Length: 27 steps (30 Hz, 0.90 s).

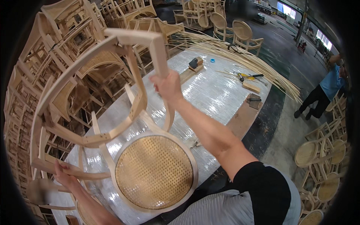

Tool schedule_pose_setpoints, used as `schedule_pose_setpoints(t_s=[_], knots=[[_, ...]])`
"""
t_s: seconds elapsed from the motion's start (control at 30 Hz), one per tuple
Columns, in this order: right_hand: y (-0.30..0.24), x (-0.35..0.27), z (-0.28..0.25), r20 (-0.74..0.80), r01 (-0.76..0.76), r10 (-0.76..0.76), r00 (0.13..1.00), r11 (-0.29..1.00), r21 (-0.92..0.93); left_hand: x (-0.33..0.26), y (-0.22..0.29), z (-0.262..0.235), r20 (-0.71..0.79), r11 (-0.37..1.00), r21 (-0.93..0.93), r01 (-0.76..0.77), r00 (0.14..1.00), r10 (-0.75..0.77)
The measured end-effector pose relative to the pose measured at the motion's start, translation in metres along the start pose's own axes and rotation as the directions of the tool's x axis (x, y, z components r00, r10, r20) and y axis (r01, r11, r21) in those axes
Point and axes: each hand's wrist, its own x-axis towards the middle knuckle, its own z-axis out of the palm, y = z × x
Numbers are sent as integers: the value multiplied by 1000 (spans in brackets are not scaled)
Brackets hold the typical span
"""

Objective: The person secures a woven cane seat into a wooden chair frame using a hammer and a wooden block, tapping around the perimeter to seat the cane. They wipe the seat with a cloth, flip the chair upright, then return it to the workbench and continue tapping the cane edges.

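Note:
A bare wooden chair frame is tilted over the table, its seat frame and legs toward the upper left. Its round back, filled with woven cane, lies closest to my body. My right hand is closed around a wooden piece at the frame's far right corner. At the lower left, my left hand grips another wooden part of the same chair, near its left corner. The far edge of the frame looks slightly blurred. Beneath it is a table covered in shiny clear plastic.
On the table lie a tool with a black and yellow handle, a wood block, a blue ring and a long board. Cane strips cross the far edge. Stacked chairs crowd the left. A person stands right.

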Motion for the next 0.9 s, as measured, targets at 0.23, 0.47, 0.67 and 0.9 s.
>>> schedule_pose_setpoints(t_s=[0.23, 0.47, 0.67, 0.9], knots=[[-86, 100, -122, 14, 91, -90, 996, 995, -43, -104, 77, 127, 43, 994, -102, -49, 998, 53], [-96, 208, -256, 10, 238, -238, 971, 971, 1, -215, 60, 231, 79, 986, -148, -77, 993, 90], [-87, 202, -247, 6, 92, -92, 996, 996, 15, -232, 56, 252, 69, 994, -93, -56, 996, 62], [-74, 204, -249, -40, 16, -17, 999, 1000, -24, -226, 55, 266, 70, 993, -44, -113, 991, 115]])
